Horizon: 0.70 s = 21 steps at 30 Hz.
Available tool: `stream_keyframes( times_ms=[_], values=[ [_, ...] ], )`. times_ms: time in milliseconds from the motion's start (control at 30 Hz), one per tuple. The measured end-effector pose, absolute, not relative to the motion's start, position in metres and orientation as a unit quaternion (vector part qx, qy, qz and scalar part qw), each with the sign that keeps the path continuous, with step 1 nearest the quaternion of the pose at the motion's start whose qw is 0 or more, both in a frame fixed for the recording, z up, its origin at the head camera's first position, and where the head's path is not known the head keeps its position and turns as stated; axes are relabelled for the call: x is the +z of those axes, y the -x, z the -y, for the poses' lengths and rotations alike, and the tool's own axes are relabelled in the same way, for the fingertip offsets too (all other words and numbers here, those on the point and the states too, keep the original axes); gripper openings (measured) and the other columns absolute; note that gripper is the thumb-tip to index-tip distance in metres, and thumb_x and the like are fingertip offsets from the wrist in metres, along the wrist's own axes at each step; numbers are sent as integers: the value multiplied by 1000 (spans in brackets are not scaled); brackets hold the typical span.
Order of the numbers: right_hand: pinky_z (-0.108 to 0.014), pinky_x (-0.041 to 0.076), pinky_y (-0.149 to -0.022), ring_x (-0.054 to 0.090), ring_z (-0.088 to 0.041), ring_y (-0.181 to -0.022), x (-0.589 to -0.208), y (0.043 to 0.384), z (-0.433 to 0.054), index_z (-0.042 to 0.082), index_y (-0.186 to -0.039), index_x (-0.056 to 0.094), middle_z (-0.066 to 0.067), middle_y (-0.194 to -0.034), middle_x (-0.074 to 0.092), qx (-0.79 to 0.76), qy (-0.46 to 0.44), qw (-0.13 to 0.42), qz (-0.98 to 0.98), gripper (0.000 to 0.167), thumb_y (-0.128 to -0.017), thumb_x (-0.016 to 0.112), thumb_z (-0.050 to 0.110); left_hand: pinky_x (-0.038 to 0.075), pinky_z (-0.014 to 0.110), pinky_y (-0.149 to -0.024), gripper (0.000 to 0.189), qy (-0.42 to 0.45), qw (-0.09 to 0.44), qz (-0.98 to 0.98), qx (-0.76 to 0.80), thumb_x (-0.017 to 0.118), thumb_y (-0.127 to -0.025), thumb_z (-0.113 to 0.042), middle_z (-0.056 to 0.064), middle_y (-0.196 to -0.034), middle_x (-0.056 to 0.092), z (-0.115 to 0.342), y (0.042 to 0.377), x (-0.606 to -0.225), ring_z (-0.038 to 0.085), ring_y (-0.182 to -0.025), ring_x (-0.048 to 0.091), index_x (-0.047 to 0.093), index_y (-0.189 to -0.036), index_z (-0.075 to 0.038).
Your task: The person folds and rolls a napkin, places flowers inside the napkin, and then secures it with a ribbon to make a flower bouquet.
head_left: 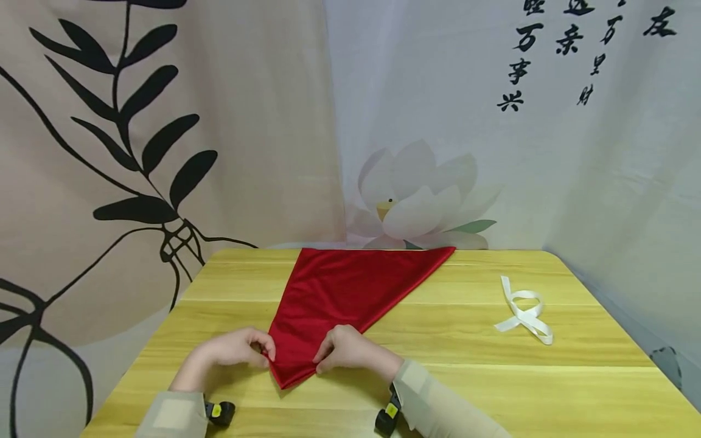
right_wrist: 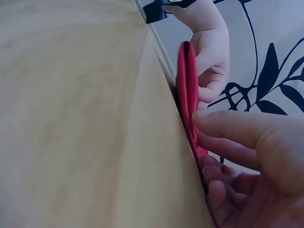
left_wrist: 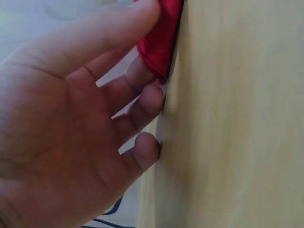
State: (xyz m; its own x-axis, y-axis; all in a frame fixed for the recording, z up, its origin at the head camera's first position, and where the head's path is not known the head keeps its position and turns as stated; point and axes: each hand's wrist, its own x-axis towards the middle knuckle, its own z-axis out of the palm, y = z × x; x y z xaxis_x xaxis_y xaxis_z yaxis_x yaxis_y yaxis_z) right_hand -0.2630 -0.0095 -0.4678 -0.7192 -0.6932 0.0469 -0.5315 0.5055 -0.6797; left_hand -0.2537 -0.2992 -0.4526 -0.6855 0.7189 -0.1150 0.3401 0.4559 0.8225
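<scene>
A red cloth (head_left: 345, 289), folded to a triangular shape, lies on the wooden table with its narrow corner toward me. Near that corner, my left hand (head_left: 232, 348) pinches the cloth's left edge between thumb and fingers. On the opposite edge, my right hand (head_left: 350, 350) grips the cloth with thumb and fingertips. The left wrist view has the thumb over the red fabric (left_wrist: 164, 42) and the other fingers curled by the table surface. Seen from the right wrist, the folded layers of the fabric (right_wrist: 186, 80) stand slightly raised between both hands.
A white ribbon (head_left: 528, 317) lies loosely looped on the right side of the table (head_left: 465, 389). Behind the table's far edge hangs a curtain (head_left: 274, 121) printed with dark leaves, a lotus and characters. Both wrists carry black strapped devices (head_left: 221, 413).
</scene>
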Motion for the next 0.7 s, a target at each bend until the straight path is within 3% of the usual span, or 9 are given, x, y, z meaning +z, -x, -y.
stream_keyframes(
  times_ms=[133,400,533,700],
  values=[
    [-14,44,-66,53,7,-71,-468,264,7,20,-79,80,21,-72,62,-339,364,109,-861,13,-69,88,22,44,24,-66,5,-340,208,-821,410,68,-87,-9,0,-82,60,297,257,-452,6,-73,50,66,-91,-7],
    [-13,43,-58,52,7,-63,-465,257,13,20,-76,78,23,-64,60,-309,362,90,-875,18,-67,89,32,44,35,-89,6,-345,139,-829,418,64,-91,-6,12,-107,66,294,261,-448,16,-104,58,65,-95,-11],
    [-12,40,-53,48,7,-56,-461,254,17,22,-70,77,24,-58,57,-271,369,74,-886,21,-68,87,40,43,32,-88,8,-320,141,-829,436,62,-94,-13,10,-108,67,291,262,-445,17,-104,59,66,-99,-8],
    [-13,25,-40,24,6,-41,-457,251,19,21,-46,61,20,-40,38,-264,392,64,-879,44,-74,80,48,44,27,-80,8,-302,139,-831,445,62,-95,-14,4,-96,68,282,266,-443,13,-90,58,65,-99,-8]
  ],
)
